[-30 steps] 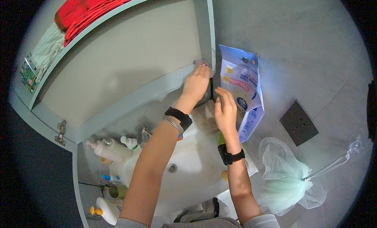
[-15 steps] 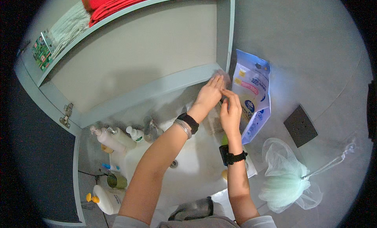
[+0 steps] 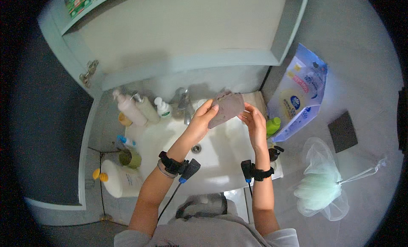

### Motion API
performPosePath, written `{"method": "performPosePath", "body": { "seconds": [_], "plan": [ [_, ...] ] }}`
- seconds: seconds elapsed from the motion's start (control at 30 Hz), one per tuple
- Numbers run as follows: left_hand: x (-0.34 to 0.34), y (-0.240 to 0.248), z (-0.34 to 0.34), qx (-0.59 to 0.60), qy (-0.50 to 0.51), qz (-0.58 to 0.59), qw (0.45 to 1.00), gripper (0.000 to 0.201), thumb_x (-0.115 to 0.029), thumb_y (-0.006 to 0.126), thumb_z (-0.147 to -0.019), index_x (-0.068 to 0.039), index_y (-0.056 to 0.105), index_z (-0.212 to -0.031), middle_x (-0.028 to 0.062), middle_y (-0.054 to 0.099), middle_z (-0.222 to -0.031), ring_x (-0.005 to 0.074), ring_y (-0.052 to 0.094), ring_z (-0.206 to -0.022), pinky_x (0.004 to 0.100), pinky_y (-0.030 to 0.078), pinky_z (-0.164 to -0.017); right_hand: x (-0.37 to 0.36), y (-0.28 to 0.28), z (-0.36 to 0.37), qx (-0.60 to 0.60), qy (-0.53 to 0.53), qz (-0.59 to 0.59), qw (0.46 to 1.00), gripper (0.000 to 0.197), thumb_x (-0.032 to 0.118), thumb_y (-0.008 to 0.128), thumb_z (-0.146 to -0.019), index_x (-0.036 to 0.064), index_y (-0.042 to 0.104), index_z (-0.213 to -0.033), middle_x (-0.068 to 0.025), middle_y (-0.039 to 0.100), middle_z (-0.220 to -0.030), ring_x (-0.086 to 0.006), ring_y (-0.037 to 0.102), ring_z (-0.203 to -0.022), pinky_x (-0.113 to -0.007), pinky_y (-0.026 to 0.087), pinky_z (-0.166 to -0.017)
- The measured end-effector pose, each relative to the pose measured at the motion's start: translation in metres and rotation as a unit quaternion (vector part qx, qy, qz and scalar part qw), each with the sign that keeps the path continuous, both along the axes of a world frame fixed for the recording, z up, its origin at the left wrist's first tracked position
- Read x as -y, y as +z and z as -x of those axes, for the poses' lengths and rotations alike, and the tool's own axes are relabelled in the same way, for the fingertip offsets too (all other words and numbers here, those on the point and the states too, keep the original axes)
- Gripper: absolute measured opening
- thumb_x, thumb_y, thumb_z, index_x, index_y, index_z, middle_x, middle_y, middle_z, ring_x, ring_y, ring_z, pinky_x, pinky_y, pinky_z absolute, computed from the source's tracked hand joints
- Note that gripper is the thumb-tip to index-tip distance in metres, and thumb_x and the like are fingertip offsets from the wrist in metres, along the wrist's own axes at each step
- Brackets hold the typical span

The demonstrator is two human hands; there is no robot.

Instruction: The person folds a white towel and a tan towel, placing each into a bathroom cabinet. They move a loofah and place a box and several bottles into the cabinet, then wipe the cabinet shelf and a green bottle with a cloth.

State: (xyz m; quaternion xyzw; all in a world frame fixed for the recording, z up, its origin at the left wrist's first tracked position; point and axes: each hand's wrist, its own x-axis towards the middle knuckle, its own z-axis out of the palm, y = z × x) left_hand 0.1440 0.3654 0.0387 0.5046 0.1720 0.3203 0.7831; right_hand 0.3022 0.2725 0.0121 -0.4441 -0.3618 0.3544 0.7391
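Note:
A folded greyish-mauve cloth (image 3: 231,108) is held up over the white sink (image 3: 204,172), its far edge uneven. My left hand (image 3: 203,120) grips its left side, thumb on top and the other fingers out of sight underneath. At the cloth's right edge, my right hand (image 3: 255,123) has its fingers bent and closed on the corner. Behind my left hand stands the metal faucet (image 3: 185,105), and the drain (image 3: 196,148) shows below the cloth.
Pump bottles (image 3: 129,108) line the sink's far left, with a large white bottle (image 3: 117,179) nearer. A green-capped bottle (image 3: 273,125) and a blue-violet package (image 3: 301,94) are at right. A mint bath puff (image 3: 318,191) hangs on the wall. The open cabinet (image 3: 187,66) overhangs the back.
Both hands have come down and back from the cabinet's lower right corner to above the sink. The cloth, blurred under my left hand before, is now between both hands. The view has shifted.

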Motion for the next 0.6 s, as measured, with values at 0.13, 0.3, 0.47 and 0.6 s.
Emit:
{"method": "performPosePath", "body": {
  "seconds": [0.13,0.3,0.47,0.6],
  "plan": [
    [0.014,0.001,0.043,0.004,0.011,0.071,0.997,0.034,-0.022,0.039,-0.096,-0.003,0.040,-0.125,0.0047,0.050,-0.116,0.0118,0.049,-0.106,0.0281,0.041,-0.090,-0.004,-0.006,0.040,0.004,0.038,0.037,0.999,0.034,0.021,0.052,-0.089,-0.0026,0.052,-0.114,-0.0067,0.057,-0.102,-0.0133,0.055,-0.085,-0.028,0.045,-0.078],
    [0.029,-0.011,0.107,-0.018,0.001,0.061,0.998,0.046,-0.028,0.049,-0.091,-0.001,0.036,-0.126,0.0078,0.049,-0.116,0.0132,0.050,-0.106,0.0284,0.043,-0.087,0.000,-0.006,0.080,0.079,0.083,0.091,0.989,0.019,0.010,0.063,-0.082,-0.0020,0.060,-0.097,-0.0004,0.059,-0.072,-0.0065,0.054,-0.067,-0.021,0.046,-0.063],
    [0.071,-0.093,0.189,-0.292,0.072,-0.118,0.947,0.057,-0.019,0.069,-0.077,0.002,0.040,-0.122,0.0120,0.050,-0.106,0.0196,0.052,-0.099,0.0309,0.046,-0.079,0.019,-0.068,0.131,0.205,0.189,0.207,0.938,0.011,0.010,0.065,-0.080,0.0000,0.061,-0.082,0.0010,0.058,-0.071,-0.0032,0.049,-0.066,-0.021,0.042,-0.060],
    [0.114,-0.159,0.255,-0.461,0.171,-0.196,0.849,0.044,-0.012,0.066,-0.077,0.004,0.048,-0.114,0.0151,0.052,-0.101,0.0249,0.055,-0.095,0.0326,0.047,-0.080,0.034,-0.125,0.193,0.287,0.280,0.168,0.900,0.010,0.008,0.065,-0.078,-0.0004,0.059,-0.078,-0.0076,0.056,-0.072,-0.0137,0.053,-0.064,-0.026,0.044,-0.059]
  ]
}}
